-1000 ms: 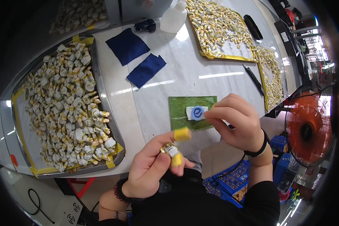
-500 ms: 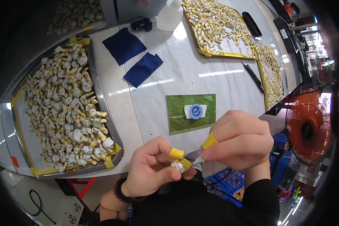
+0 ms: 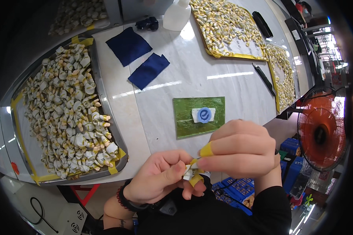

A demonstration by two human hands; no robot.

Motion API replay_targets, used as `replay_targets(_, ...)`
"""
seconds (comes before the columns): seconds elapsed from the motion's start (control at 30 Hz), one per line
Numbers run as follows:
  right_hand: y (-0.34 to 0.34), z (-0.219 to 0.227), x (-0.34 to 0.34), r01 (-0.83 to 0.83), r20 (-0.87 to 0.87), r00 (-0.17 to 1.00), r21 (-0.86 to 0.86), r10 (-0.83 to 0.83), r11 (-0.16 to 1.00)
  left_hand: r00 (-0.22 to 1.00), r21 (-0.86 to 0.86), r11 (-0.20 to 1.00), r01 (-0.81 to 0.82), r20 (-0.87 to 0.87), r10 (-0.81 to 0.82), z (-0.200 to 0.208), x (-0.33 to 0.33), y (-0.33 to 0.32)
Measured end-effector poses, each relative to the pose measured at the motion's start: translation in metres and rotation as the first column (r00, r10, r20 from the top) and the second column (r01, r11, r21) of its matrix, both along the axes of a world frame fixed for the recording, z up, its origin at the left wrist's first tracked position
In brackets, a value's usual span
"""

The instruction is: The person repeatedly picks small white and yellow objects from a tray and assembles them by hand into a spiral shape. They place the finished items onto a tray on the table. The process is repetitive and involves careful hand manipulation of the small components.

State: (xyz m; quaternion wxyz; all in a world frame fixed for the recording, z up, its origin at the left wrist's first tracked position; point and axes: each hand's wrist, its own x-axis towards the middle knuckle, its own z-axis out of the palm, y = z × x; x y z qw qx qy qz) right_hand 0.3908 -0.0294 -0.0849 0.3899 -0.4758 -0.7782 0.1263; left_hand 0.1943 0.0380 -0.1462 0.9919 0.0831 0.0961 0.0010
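Near the table's [image 3: 161,113] front edge, a white piece [image 3: 188,174] is pinched in the left hand [image 3: 155,172]; the right hand's [image 3: 242,150] fingertips meet at it, whether gripping I cannot tell. Beyond lies a green pad [image 3: 184,129] bearing a blue disc [image 3: 204,115]; leftward, a tray [image 3: 103,94] of figurines [image 3: 62,117].

You are apparently working in a factory workshop: heaps of near-alike small pieces [image 3: 68,113] are filling a tray [image 3: 101,92] at your left, two yellow-edged trays [image 3: 239,59] are holding more beyond, blue crates [image 3: 239,186] are sitting below the table's [image 3: 161,105] edge, and an orange fan [image 3: 313,125] is standing at your right.
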Motion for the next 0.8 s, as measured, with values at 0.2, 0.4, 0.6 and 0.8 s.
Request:
replay_targets(0.2,0.001,-0.001,-0.002,-0.027,0.039,0.999,0.009,0.026,1.000,1.000,0.097,0.995,0.016,-0.011,-0.015,0.002,0.003,0.001)
replay_targets(0.4,-0.006,0.005,-0.001,-0.022,0.060,0.998,-0.009,0.023,1.000,1.000,0.262,0.965,0.012,-0.019,-0.007,0.003,0.004,0.005)
replay_targets(0.6,-0.016,0.006,-0.006,0.092,-0.039,0.995,-0.011,-0.093,0.996,0.972,0.734,0.659,-0.161,0.003,0.234,0.020,0.001,0.003)
replay_targets(0.8,-0.018,0.001,-0.008,0.088,-0.031,0.996,0.167,-0.084,0.982,0.930,0.876,0.425,-0.225,0.063,0.363,0.021,0.008,0.000)
